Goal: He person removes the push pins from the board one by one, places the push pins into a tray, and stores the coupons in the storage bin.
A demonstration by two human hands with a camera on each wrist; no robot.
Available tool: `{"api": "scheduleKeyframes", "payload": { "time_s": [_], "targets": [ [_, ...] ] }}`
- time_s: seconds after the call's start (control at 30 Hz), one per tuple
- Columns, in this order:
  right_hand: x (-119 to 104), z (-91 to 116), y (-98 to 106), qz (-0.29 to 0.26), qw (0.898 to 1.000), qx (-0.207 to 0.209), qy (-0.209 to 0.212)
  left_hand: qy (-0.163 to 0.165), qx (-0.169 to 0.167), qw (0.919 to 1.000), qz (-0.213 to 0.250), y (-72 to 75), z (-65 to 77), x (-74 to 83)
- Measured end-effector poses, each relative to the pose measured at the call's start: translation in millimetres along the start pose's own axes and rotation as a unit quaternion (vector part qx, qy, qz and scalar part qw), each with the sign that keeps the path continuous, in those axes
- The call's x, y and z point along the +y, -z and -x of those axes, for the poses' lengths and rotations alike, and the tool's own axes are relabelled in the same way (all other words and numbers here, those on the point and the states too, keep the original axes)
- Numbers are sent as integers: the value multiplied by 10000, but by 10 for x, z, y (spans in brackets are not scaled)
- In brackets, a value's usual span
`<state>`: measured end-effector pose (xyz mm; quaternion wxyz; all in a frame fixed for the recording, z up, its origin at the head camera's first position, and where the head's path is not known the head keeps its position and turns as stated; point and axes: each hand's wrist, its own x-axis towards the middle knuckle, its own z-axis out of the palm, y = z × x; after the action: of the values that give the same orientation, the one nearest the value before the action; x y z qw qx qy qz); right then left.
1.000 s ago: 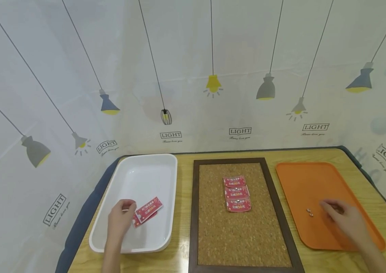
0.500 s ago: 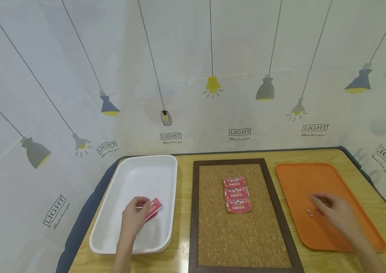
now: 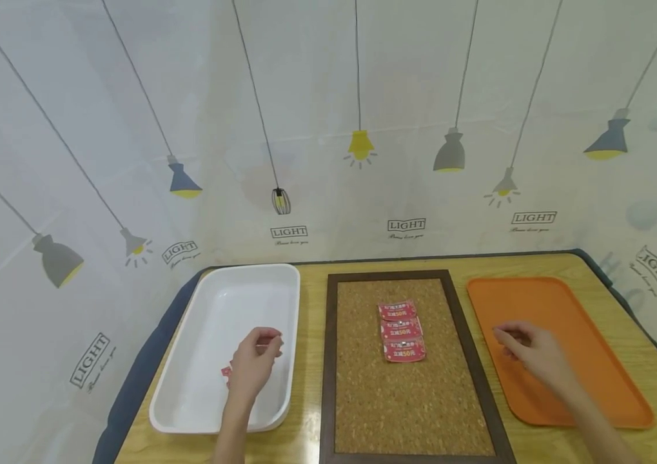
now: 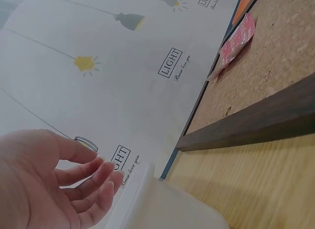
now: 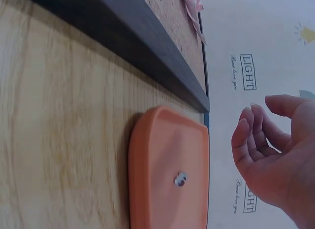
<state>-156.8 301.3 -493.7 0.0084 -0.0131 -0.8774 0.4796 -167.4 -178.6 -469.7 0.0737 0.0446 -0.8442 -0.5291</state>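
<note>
My left hand (image 3: 253,364) hovers over the white tray (image 3: 224,309), fingers loosely bent. In the left wrist view a gap shows between its thumb and fingertips, with nothing held. Red coupon cards (image 3: 226,372) lie in the tray, mostly hidden beneath this hand. Over the left side of the orange tray (image 3: 543,296) is my right hand (image 3: 537,354), relaxed and holding nothing. Small shiny silver pieces (image 5: 180,179) rest on the orange tray in the right wrist view; the hand covers them in the head view. Three red coupons (image 3: 403,351) overlap in a column on the corkboard (image 3: 415,406).
The dark-framed corkboard lies between the two trays on a wood-grain table (image 3: 307,386). Its frame (image 3: 329,361) and the white tray's raised rim (image 3: 295,322) stand above the tabletop. A wall (image 3: 316,161) printed with lamps rises behind.
My left hand has moved right over the coupons in the white tray, covering most of them. My right hand has moved left across the orange tray, toward the corkboard.
</note>
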Motion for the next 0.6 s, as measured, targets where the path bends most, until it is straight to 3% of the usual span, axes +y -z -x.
{"api": "scheduleKeyframes", "payload": {
  "time_s": [0.37, 0.6],
  "targets": [
    [-84, -64, -253, 33, 9995, -36, 321, -302, -636, 9972, 272, -256, 57, 154],
    [-176, -109, -397, 14, 9995, -123, 307, -514, -1010, 9931, 315, -457, 73, 200]
  ]
}}
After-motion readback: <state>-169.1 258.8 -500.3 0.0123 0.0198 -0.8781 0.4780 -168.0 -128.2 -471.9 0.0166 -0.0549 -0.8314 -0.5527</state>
